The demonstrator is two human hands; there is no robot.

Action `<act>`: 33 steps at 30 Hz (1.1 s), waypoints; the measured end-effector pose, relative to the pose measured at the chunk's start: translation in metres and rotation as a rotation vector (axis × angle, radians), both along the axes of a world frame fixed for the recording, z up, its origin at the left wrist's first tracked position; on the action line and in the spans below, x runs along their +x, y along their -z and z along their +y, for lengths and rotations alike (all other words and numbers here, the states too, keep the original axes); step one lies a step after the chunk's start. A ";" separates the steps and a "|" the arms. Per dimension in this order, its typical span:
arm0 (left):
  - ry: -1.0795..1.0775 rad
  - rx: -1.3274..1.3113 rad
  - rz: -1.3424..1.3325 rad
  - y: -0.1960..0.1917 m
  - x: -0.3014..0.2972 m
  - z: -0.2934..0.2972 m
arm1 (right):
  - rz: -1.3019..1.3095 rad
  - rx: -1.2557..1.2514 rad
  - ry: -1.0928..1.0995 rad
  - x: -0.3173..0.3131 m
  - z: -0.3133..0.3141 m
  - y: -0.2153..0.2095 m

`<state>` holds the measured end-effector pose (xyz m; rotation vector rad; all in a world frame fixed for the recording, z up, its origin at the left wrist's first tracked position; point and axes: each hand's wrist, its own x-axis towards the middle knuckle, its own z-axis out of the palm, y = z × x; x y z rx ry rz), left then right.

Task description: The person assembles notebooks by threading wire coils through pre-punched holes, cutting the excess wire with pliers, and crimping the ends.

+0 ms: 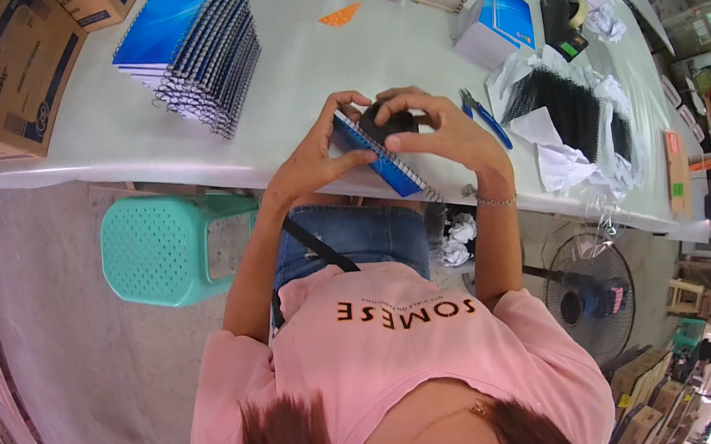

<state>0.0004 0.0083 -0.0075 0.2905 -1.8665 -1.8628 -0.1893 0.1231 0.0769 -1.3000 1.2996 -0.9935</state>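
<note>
My left hand [318,155] is closed on a blue-covered notebook [397,175], tilted on its edge at the table's near side. A wire coil runs along the notebook's edge, and its loose end sticks out past the lower corner. My right hand [443,124] curls its fingers over a dark rounded object [386,123] pressed against the coil side; its kind I cannot make out. Blue-handled pliers [486,118] lie on the table just right of my right hand.
Spiral notebooks [204,50] are stacked at left, beside cardboard boxes [21,76]. Black coils [555,109] lie on crumpled paper at right. Behind them are blue-covered books [496,21] and a tape dispenser [563,18]. A green stool [158,250] and a fan [589,296] stand below the table.
</note>
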 end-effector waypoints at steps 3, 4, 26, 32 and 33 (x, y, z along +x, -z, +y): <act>0.025 -0.001 -0.004 0.001 0.003 0.004 | 0.076 -0.010 0.045 0.005 0.002 0.004; 0.014 -0.018 -0.021 0.002 0.004 0.005 | 0.151 0.007 0.079 0.004 -0.001 0.005; -0.444 -0.062 -0.008 0.003 -0.010 0.022 | 1.026 -0.131 0.895 -0.048 0.057 0.097; -0.530 -0.147 -0.075 -0.008 -0.008 0.024 | 0.522 -0.314 1.129 -0.039 0.066 0.070; -0.530 -0.167 -0.101 -0.010 -0.007 0.024 | 0.312 -0.336 1.183 -0.039 0.068 0.065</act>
